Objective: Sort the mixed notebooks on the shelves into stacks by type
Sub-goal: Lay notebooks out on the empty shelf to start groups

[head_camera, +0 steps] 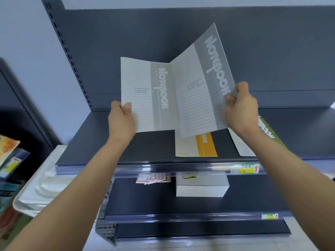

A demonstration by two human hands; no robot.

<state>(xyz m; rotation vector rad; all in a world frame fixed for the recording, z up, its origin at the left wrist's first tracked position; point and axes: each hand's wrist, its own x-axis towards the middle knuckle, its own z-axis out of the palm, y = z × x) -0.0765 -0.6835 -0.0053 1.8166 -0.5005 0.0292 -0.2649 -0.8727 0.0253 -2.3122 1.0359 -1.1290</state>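
I hold two grey-and-white notebooks above the top shelf (101,151). My left hand (121,119) grips the left grey notebook (145,95) at its lower left edge. My right hand (240,109) pinches the right grey notebook (203,84) at its right edge; this one is tilted and overlaps the left one. Beneath them on the shelf lies a yellow-and-white notebook (199,145). Partly hidden behind my right forearm, a green-and-white notebook (266,131) lies on the same shelf.
The lower shelf (145,201) carries a thick white stack (201,186) and some pink-edged labels (154,180). Price tags (244,168) sit on the shelf rail. A white tray (36,183) and coloured books (9,160) lie to the left.
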